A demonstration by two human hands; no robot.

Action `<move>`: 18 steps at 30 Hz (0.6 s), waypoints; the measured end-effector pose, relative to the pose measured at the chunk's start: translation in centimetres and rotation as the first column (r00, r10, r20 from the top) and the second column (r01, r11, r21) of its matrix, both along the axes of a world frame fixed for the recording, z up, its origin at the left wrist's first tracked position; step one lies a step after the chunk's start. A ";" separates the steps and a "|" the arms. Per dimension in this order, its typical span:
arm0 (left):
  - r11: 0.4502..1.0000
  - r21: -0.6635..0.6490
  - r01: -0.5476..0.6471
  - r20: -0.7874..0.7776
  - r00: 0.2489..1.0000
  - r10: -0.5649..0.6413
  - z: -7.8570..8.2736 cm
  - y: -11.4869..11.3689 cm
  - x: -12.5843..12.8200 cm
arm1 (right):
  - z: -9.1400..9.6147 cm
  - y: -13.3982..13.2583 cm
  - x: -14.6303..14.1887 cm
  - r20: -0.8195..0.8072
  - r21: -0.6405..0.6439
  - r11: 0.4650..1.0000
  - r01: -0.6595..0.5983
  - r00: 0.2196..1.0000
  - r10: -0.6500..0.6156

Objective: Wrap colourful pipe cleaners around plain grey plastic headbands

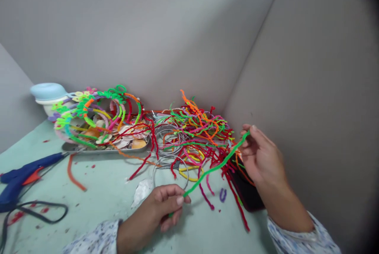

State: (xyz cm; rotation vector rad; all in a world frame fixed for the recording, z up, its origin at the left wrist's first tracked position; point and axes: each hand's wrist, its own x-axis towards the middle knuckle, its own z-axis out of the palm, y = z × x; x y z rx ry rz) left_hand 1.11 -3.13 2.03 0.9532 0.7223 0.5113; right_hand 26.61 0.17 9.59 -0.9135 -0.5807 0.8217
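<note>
A green pipe cleaner (213,168) stretches diagonally between both my hands. My left hand (161,206) pinches its lower end near the table's front, fingers closed. My right hand (260,157) grips its upper end beside the right wall, fingers closed. Behind the green pipe cleaner lies a tangled pile of pipe cleaners (197,135) in red, orange, green, yellow and pink. Several bare metal headbands (168,137) lie partly under the pile.
A metal tray (106,149) holds shells and decorated headbands (94,112). A blue glue gun (20,177) with its black cord (38,210) lies far left. A white pot with blue lid (49,94) stands behind. A dark phone-like slab (247,191) lies under my right wrist. Grey walls enclose the corner.
</note>
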 end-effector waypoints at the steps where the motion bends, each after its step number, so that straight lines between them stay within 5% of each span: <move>1: 1.000 -0.016 -0.017 0.020 1.000 0.017 0.0 0.1 0.0 | 0.2 0.0 0.2 -0.009 0.004 1.000 0.015 1.000 -0.015; 11: 1.000 -0.010 -0.013 0.030 0.999 0.013 -0.6 0.3 -0.1 | 1.4 -0.3 1.7 -0.033 0.095 0.988 0.119 0.993 -0.117; 18: 0.983 -0.051 0.174 0.067 0.983 -0.170 -0.2 0.1 -0.3 | 1.8 -0.5 2.7 -0.129 0.019 0.995 0.099 0.987 -0.096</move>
